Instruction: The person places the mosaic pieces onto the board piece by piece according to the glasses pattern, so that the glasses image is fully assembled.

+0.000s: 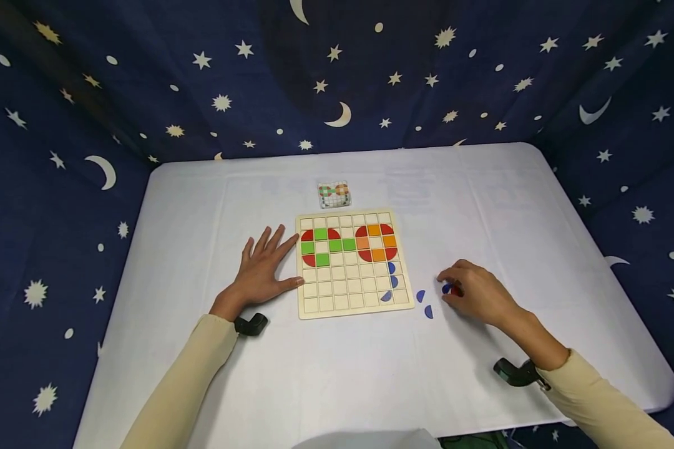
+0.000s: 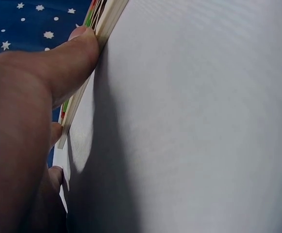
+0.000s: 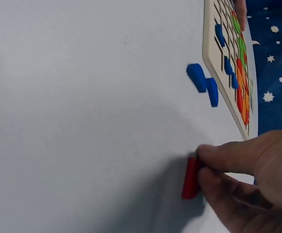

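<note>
A cream wooden grid board (image 1: pixel 339 304) lies on the table, with red, green and orange tiles in its upper rows and several blue half-round tiles near its right side. My left hand (image 1: pixel 261 274) rests at its left edge, fingers spread. Its thumb (image 2: pixel 80 48) presses the board's rim. To the right of the board, my right hand (image 1: pixel 474 294) is low over the cloth, fingertips together at a red tile (image 3: pixel 191 178). A blue tile (image 1: pixel 446 289) shows beside the red one at those fingertips. Whether both are pinched, I cannot tell.
Two loose blue half-round tiles (image 1: pixel 429 312) lie between the board and my right hand. A small pattern card (image 1: pixel 334 194) sits just beyond the board's far edge. White cloth (image 1: pixel 202 206) covers the table, and a dark star-patterned curtain (image 1: pixel 281 75) hangs around it.
</note>
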A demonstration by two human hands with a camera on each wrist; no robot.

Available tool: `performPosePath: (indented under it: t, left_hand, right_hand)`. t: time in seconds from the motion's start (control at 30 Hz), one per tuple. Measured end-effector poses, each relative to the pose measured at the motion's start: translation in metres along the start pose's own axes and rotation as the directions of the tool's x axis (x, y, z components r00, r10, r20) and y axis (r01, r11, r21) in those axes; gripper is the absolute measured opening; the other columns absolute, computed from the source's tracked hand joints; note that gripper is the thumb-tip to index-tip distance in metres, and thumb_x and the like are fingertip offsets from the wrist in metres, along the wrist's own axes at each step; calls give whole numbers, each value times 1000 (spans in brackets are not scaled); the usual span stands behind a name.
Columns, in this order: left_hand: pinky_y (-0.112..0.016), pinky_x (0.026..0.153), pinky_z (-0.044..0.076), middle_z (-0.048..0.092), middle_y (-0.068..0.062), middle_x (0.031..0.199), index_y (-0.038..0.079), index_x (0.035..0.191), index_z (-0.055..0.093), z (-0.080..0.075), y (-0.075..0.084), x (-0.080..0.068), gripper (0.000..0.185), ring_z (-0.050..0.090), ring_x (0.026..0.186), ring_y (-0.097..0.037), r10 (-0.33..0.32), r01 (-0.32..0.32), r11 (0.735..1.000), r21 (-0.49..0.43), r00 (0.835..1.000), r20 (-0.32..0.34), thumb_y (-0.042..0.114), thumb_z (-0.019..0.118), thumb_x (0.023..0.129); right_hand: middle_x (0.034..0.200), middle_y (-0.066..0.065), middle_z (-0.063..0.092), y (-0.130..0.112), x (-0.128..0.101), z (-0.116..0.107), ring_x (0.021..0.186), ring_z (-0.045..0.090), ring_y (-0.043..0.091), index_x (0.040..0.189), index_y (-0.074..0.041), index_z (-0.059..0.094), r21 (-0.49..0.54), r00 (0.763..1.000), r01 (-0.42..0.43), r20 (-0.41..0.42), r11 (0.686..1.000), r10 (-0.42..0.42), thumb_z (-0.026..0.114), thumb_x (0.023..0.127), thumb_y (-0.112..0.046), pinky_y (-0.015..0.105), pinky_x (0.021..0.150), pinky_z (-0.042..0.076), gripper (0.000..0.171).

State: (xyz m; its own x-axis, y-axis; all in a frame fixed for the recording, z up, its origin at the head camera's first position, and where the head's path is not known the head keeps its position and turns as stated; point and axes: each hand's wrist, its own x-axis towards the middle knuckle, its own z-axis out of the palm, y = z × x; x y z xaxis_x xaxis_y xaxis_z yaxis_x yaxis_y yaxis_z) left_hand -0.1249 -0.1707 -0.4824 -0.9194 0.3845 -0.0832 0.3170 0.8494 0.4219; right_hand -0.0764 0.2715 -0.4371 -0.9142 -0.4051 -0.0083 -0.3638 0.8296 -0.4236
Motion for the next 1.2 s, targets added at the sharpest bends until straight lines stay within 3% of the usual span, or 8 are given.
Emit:
performPosePath:
  t: [0.07, 0.2, 0.37, 0.5, 0.67, 0.97, 1.1, 1.2]
  left_hand:
    - [-57, 113, -8, 4, -7, 165, 27, 159, 22, -1, 0, 0, 96, -8, 149, -30, -2, 2, 1000, 2, 1000, -1, 66, 65, 82]
    - [-57, 113, -8, 4, -7, 165, 27, 158, 22, -1, 1, 0, 96, -7, 149, -30, -3, 3, 1000, -3, 1000, -7, 65, 66, 82]
    - [-57, 113, -7, 6, -8, 164, 26, 158, 24, 0, 2, -1, 96, -7, 149, -30, 2, -2, 1000, -15, 1000, -10, 64, 67, 82]
    - [-57, 113, -7, 7, -8, 164, 26, 158, 24, 1, 3, 0, 96, -6, 149, -31, 13, -13, 1000, -21, 1000, -9, 65, 66, 82]
    - [-57, 113, -7, 7, -8, 164, 25, 158, 24, -2, 4, -1, 96, -6, 149, -31, 7, -7, 1000, -12, 1000, -7, 64, 67, 82]
    - [-57, 113, -7, 6, -8, 164, 26, 158, 24, 0, 1, 0, 96, -6, 149, -31, 6, -6, 1000, -8, 1000, -15, 65, 66, 82]
    - [-57, 113, -8, 6, -8, 164, 26, 158, 24, 0, 1, -1, 96, -7, 149, -30, -1, 1, 1000, -8, 1000, -9, 65, 66, 82]
    - [-57, 113, -8, 6, -8, 164, 26, 158, 24, -1, 1, -1, 96, -7, 149, -30, 0, 0, 1000, -7, 1000, -8, 65, 67, 82]
  right_hand:
    - [91, 7, 65, 3, 0, -1, 74, 58, 18, 95, 0, 74, 21, 1000, -7, 1, 1000, 7, 84, 71, 4, 35, 65, 51, 26]
    - [82, 3, 63, 9, 4, -2, 69, 56, 13, 92, -1, 73, 111, 1000, -19, 27, 994, 16, 81, 72, 9, 29, 60, 48, 24]
    - [78, -2, 62, 17, 11, -6, 70, 54, 14, 93, -4, 74, 173, 998, -30, 54, 984, 20, 83, 75, 2, 27, 61, 48, 21]
    - [81, 0, 63, 20, 8, -13, 74, 55, 17, 97, -6, 73, 132, 994, -90, 79, 987, 80, 88, 73, -12, 31, 64, 48, 29]
    - [71, -4, 57, 26, -4, -18, 68, 51, 15, 83, -11, 69, 107, 975, -147, 183, 983, 126, 90, 69, -13, 28, 59, 44, 25]
    - [71, -7, 56, 17, 4, -11, 66, 51, 10, 85, -11, 71, 203, 988, 14, 148, 979, -45, 84, 74, 1, 24, 58, 44, 21]
    - [76, -9, 63, 0, 20, -5, 67, 54, 11, 87, -13, 74, 282, 992, 74, 78, 956, -100, 82, 78, -1, 24, 58, 46, 18]
    - [80, -7, 67, -17, 39, 4, 67, 58, 13, 88, -13, 74, 391, 995, 59, 49, 919, -85, 81, 79, -2, 24, 58, 48, 16]
